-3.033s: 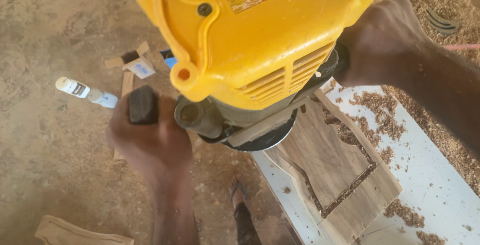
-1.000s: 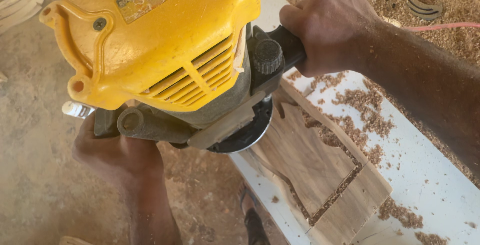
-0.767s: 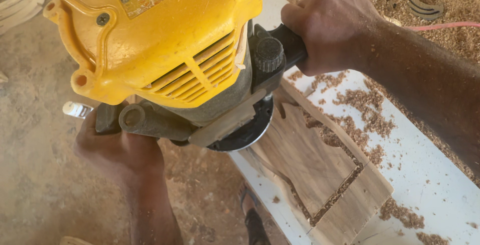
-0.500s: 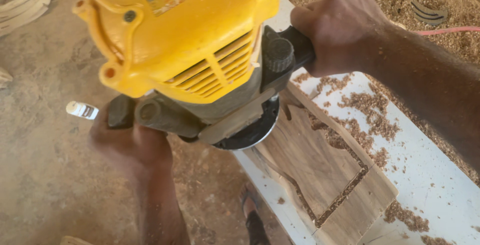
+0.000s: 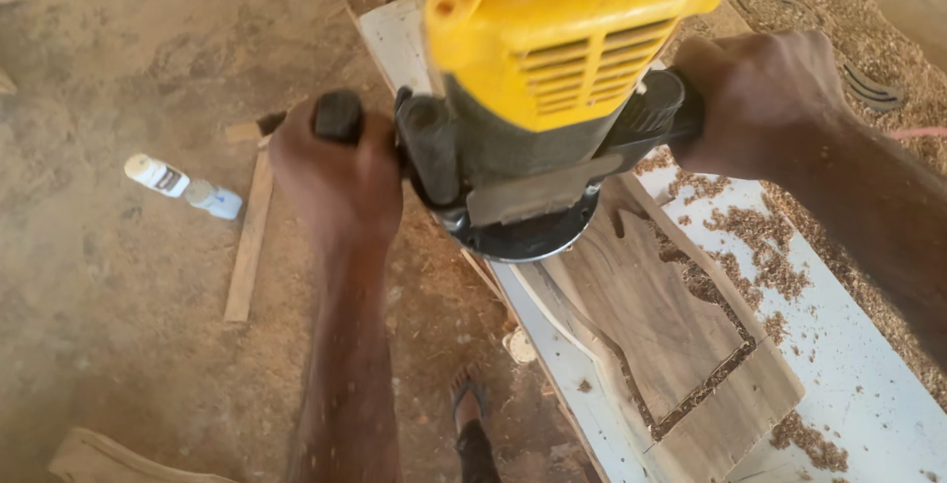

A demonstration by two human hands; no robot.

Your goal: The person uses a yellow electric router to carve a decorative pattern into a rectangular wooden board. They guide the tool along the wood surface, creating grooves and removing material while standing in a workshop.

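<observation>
Here each hand, left hand [image 5: 335,172] and right hand [image 5: 764,98], grips the yellow router [image 5: 552,78] handles.

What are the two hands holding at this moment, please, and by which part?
Both hold the yellow router by its black side handles: left hand on the left handle, right hand on the right.

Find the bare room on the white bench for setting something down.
Free: white bench strip right of the wooden board, between shavings piles. Crowded: far end, under the yellow router gripped by left hand and right hand.
</observation>
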